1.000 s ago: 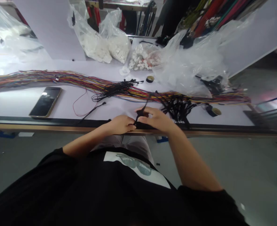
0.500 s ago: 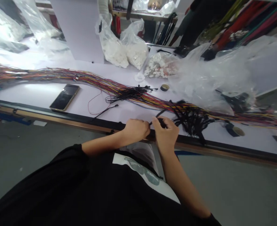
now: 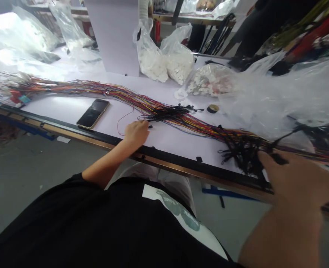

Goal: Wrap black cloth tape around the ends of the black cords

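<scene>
My left hand is on the table's near side, fingers curled down around a thin wire with a black sleeved end. The black connector tip pokes out past the fingertips. Reaching far right, my right hand is smeared by motion, beside a tangle of black cable ends. A dark thing lies by its fingers, and whether they grip it is unclear. A long harness of red, yellow and dark wires runs across the table. Black connector leads lie bunched on its middle.
A phone lies left of my left hand. Behind the wires stand clear bags of white parts, a tape roll and crumpled plastic. A small black piece sits on the table's front edge.
My hands have parted from together around a black strip at the table edge. The left has moved left to the loose wire, the right far right. The view has shifted left.
</scene>
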The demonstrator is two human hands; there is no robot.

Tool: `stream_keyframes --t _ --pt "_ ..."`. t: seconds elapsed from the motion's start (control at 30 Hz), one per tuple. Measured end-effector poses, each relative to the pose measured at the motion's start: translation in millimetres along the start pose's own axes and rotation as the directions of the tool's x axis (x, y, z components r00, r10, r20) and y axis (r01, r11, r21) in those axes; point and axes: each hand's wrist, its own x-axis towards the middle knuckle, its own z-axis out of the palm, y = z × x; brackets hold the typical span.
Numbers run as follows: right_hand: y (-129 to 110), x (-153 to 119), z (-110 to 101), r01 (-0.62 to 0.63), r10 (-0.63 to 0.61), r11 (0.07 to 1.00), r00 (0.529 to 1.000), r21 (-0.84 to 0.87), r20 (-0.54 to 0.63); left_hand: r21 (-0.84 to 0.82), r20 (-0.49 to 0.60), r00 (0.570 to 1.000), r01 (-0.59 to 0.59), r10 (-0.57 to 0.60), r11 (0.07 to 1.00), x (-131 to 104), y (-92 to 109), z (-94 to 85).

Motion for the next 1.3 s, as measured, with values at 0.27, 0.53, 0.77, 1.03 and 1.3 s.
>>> stream_keyframes --t 0.27,0.53,0.77,1.03,1.3 --pt "-16 5 -7 -0.323 0.319 0.909 0.946 -0.264 -0.061 0.004 -0.079 0.996 0.034 -0.034 0.999 11 -35 14.5" --pt "-66 -58 -3 0.062 -0.139 0.802 0.987 0.594 0.084 -0.702 -0.225 0.971 -0.219 0.081 0.678 -5 -7 5.7" --pt "-109 -85 14 0.053 -0.400 0.569 0.890 0.821 0.220 -0.925 -0.040 0.932 -0.171 0.360 0.340 -36 41 12.9" --pt "-114 -100 25 -0.220 -0.209 0.286 0.936 0.933 0.284 -0.993 -0.015 0.956 -0.048 0.292 0.106 -45 52 14.5" --pt "-110 -98 26 -0.246 -0.273 0.354 0.896 0.902 0.351 -0.976 0.156 0.962 0.185 0.222 -0.115 -42 59 16.7"
